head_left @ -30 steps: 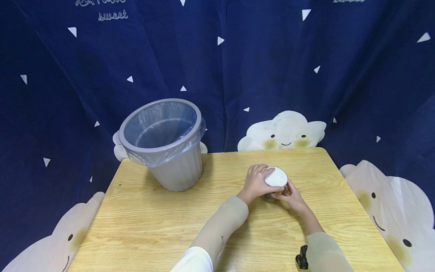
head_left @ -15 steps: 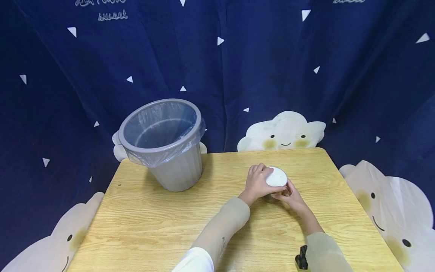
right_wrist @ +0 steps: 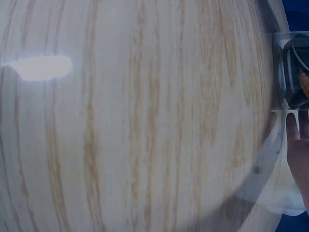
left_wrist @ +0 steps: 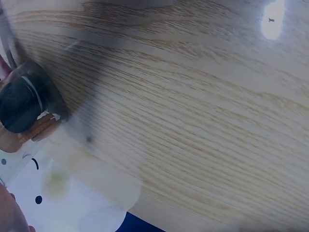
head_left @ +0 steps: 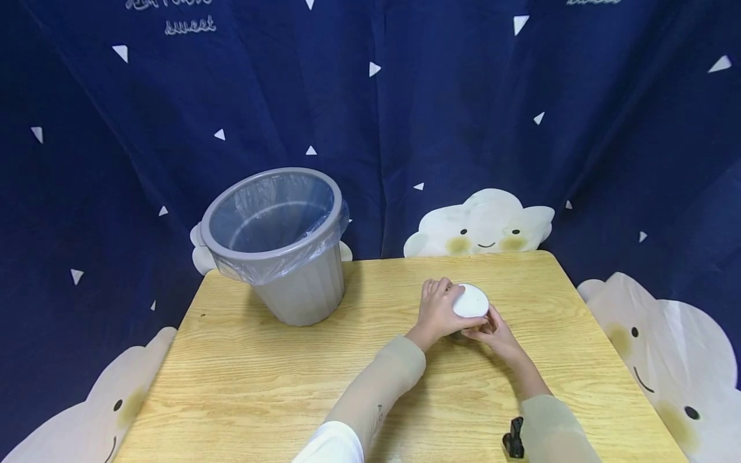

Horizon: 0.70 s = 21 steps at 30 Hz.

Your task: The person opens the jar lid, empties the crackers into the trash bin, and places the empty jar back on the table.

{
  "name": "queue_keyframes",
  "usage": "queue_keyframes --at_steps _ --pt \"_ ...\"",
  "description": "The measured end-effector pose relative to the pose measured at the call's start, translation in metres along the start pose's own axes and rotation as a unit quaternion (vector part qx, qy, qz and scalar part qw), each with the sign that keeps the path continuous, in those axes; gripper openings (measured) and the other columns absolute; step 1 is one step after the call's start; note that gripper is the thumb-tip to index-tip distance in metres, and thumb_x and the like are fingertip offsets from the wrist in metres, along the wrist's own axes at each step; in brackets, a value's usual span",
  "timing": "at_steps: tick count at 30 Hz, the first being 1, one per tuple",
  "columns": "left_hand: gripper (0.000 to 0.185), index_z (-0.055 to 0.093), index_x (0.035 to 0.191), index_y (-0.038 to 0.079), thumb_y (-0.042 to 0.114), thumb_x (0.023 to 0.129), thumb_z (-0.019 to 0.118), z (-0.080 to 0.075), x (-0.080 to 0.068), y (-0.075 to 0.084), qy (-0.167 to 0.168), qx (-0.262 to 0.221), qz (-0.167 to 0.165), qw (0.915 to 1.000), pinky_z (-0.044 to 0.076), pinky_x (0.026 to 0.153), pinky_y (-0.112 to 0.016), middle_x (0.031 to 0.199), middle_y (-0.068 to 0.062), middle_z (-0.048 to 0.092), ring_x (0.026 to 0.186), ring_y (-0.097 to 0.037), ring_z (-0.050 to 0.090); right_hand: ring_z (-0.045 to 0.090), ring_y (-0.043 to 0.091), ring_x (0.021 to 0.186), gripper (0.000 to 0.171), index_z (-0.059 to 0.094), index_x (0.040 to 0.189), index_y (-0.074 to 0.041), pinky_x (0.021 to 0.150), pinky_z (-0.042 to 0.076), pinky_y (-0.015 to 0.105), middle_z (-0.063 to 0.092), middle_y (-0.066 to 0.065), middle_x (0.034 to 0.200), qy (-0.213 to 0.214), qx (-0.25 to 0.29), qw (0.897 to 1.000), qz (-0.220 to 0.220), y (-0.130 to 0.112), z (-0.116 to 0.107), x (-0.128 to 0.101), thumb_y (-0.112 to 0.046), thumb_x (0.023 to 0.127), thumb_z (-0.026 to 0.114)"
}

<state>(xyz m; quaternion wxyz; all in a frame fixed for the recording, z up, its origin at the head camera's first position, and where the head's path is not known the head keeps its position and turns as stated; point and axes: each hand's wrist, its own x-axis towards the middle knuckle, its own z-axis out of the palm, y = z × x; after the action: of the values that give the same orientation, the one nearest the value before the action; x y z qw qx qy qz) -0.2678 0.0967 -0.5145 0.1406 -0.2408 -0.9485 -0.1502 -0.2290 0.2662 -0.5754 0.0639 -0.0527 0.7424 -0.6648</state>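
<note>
Beige sleeves point(head_left: 376, 386) — white cuff, black wrist clip point(head_left: 514, 438)

L hand point(head_left: 438, 313) fingers crept further round white lid point(head_left: 471, 300) rim; lid barely shifted left.

Grey lined bin point(head_left: 280, 247), wooden table point(head_left: 255, 379), cloud-print curtain point(head_left: 480, 228)

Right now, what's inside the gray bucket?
The bucket has a clear plastic bag lining it, folded over the rim. Nothing else shows inside from the head view, though the near wall hides part of the bottom.
</note>
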Motion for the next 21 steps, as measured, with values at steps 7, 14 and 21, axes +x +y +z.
queue_keyframes --at_steps 7,14,21 --pt "0.075 0.057 0.118 0.031 0.078 0.060 0.059 -0.002 -0.001 -0.011 0.005 -0.018 0.030 0.9994 0.025 0.104 -0.046 0.111 0.010 0.050 0.106 -0.010 0.044 0.021 0.037 0.133 0.090 0.010 0.147 -0.016 0.103 0.028 0.034 0.019 0.016 0.147 0.000 -0.008 1.000 -0.005 0.002 -0.001 0.001 -0.008 0.080 0.069" --pt "0.074 0.051 0.128 0.033 0.068 0.065 0.065 -0.011 0.003 -0.023 -0.046 -0.073 0.082 0.9929 0.028 0.103 -0.041 0.131 0.006 0.045 0.121 -0.014 0.040 0.021 0.037 0.133 0.090 0.010 0.147 -0.015 0.105 0.025 0.044 0.020 0.017 0.147 0.000 -0.016 1.000 0.000 0.003 -0.002 0.001 -0.012 0.080 0.069" --pt "0.078 0.040 0.138 0.034 0.058 0.070 0.068 -0.019 0.012 -0.030 -0.142 -0.127 0.115 0.9751 0.020 0.109 -0.036 0.149 0.004 0.026 0.135 -0.016 0.025 0.017 0.040 0.134 0.090 0.009 0.147 -0.013 0.106 0.019 0.052 0.018 0.019 0.148 -0.002 -0.025 1.000 -0.008 0.003 -0.003 0.001 -0.012 0.080 0.069"
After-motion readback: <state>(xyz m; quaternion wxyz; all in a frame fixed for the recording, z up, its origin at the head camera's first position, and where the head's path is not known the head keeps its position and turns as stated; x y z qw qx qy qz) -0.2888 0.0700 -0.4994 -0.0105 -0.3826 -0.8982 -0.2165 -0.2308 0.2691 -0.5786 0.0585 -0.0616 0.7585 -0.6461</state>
